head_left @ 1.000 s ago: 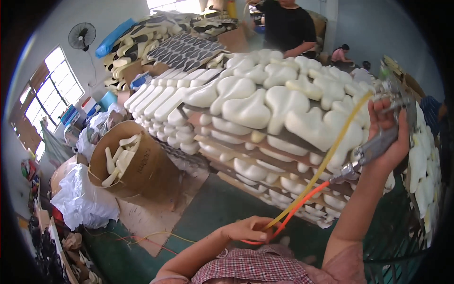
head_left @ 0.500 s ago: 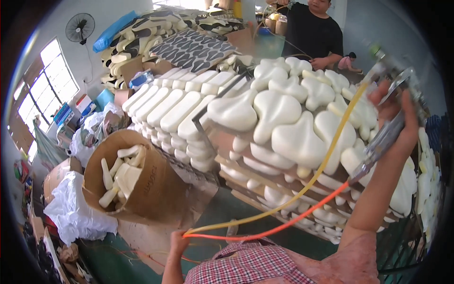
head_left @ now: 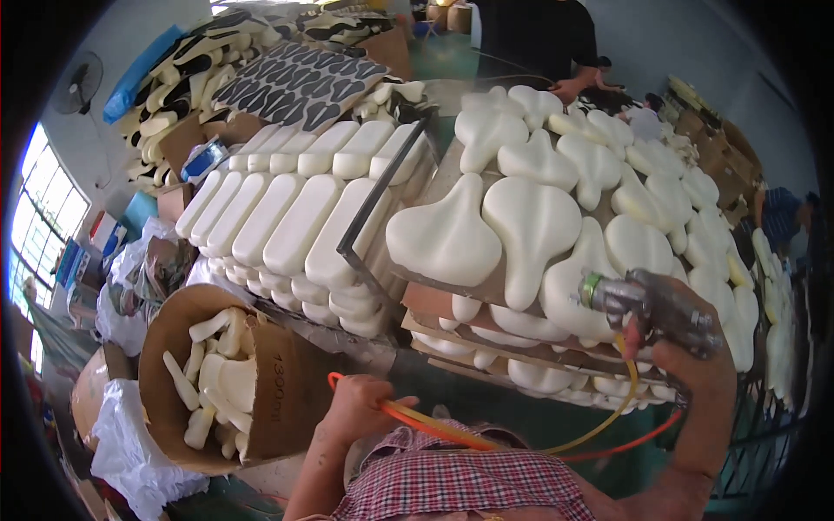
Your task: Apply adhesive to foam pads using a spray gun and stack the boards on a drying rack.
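My right hand [head_left: 691, 360] is closed round a grey spray gun [head_left: 651, 304] with a green-ringed tip. The gun points left, above the front edge of the stacked cream foam saddle pads [head_left: 532, 217]. A yellow hose [head_left: 629, 386] and an orange hose [head_left: 630, 445] hang in a loop below it. At lower centre my left hand [head_left: 358, 406] grips both hoses, beside the round cardboard drum. The saddle pads lie close together on boards, in several layers.
Left of the saddle pads stand stacked oblong foam blocks [head_left: 282, 217] behind a dark metal frame [head_left: 382, 195]. The cardboard drum [head_left: 300, 395] contains foam pieces. White plastic bags [head_left: 130, 443] lie farther left. A person in black [head_left: 539, 43] stands behind the pads; other people are farther right.
My right hand has come down with the spray gun, nearer the front pads. My left hand has risen slightly, and the hoses hang slacker. The view has turned right and downward.
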